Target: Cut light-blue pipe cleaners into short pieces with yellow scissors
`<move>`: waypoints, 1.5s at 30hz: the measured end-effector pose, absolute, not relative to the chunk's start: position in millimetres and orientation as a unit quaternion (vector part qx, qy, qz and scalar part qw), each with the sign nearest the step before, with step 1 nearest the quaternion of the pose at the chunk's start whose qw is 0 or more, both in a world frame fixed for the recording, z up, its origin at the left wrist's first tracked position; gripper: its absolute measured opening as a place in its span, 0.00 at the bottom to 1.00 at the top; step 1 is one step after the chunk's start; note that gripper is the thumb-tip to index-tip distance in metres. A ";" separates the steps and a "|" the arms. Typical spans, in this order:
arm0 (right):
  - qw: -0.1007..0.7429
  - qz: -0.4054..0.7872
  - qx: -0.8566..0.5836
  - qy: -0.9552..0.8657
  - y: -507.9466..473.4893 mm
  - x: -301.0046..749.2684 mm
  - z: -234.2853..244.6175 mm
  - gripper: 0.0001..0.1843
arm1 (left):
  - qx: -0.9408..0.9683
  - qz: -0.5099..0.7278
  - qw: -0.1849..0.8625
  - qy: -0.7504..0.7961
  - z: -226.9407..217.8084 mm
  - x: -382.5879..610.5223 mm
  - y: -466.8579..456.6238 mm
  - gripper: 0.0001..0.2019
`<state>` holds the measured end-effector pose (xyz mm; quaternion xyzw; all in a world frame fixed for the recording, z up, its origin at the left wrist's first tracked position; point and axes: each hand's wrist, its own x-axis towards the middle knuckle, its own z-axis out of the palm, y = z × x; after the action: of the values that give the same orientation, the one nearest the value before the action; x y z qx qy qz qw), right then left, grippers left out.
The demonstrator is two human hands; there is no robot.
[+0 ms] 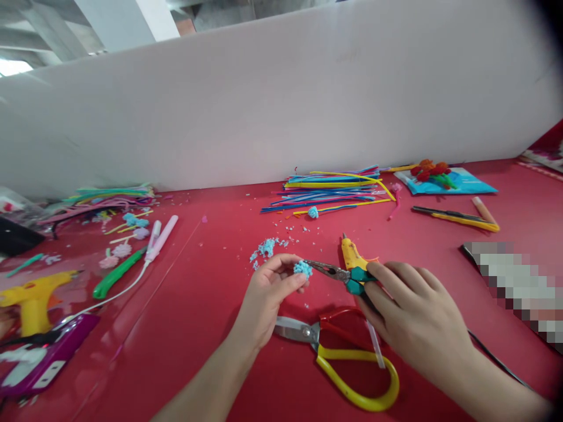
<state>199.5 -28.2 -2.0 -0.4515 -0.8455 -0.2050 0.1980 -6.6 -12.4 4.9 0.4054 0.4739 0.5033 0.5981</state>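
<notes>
My left hand [275, 287] pinches a small fluffy light-blue pom-pom flower [302, 268] between thumb and fingers. My right hand [409, 310] is closed round the green handles of needle-nose pliers [329, 269]. The plier tips touch the upper edge of the blue flower. Just behind my left hand lies a heap of blue fuzz clippings [266, 247]. Scissors [310, 333] with one red and one yellow handle lie below both hands, partly hidden by my right hand. A yellow glue gun [352, 252] rests behind the pliers.
Pipe cleaners [334, 187] lie along the white partition [281, 105], with another blue pom-pom [313, 212] in front. To the right are tweezers [453, 215] and a blue packet [470, 183]. A second glue gun [37, 299], green cutter [116, 275] and purple power strip [57, 357] occupy the left.
</notes>
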 end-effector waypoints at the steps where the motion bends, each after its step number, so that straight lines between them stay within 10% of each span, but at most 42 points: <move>1: 0.211 -0.194 -0.461 -0.840 -27.1 199.5 -1.4 0.07 | 0.403 0.508 0.601 0.467 5.0 -6.7 -12.1 0.09; 12: 0.278 0.035 -0.459 -0.843 -21.9 206.2 -2.0 0.09 | 0.433 0.548 0.570 0.432 1.3 -6.4 -9.6 0.12; 45: 0.254 -0.022 -0.455 -0.853 -23.7 201.4 -1.2 0.10 | 0.482 0.528 0.518 0.469 -3.9 -6.0 -9.5 0.12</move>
<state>201.4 -23.7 -1.2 -0.4550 -0.8533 -0.0224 0.2537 -6.0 -9.5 -3.9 0.4821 0.4694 0.5279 0.5183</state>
